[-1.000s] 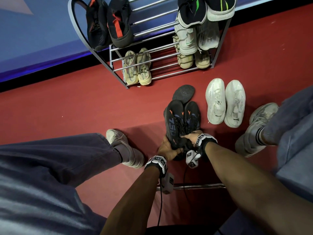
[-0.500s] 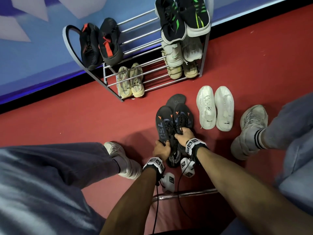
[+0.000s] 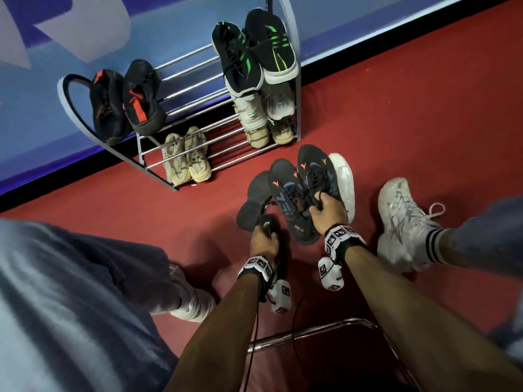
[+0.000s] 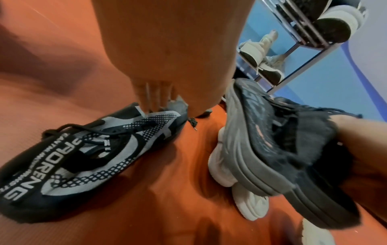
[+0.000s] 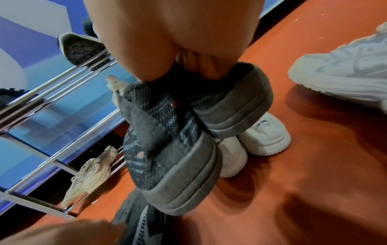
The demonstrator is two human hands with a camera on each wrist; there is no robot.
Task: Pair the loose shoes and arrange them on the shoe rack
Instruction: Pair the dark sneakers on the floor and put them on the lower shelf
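My right hand (image 3: 325,206) grips a pair of dark knit shoes with orange marks (image 3: 300,190) by their collars and holds both clear of the red floor; its fingers (image 5: 201,66) are hooked inside the heels. Left of them, my left hand (image 3: 264,236) pinches the heel end of a single black and grey patterned shoe (image 3: 253,199), which shows white lettering in the left wrist view (image 4: 83,149). The metal shoe rack (image 3: 198,108) stands against the blue wall with several pairs on it.
A white pair (image 3: 343,179) sits on the floor, partly hidden behind the held dark pair. My own feet in pale sneakers (image 3: 402,222) flank the spot, and a chrome chair bar (image 3: 311,332) crosses below my arms. Bare rails show in the rack's middle.
My right hand has lifted the dark pair off the floor and carried it toward the rack. My left hand let go of that pair and took the single dark shoe beside it.
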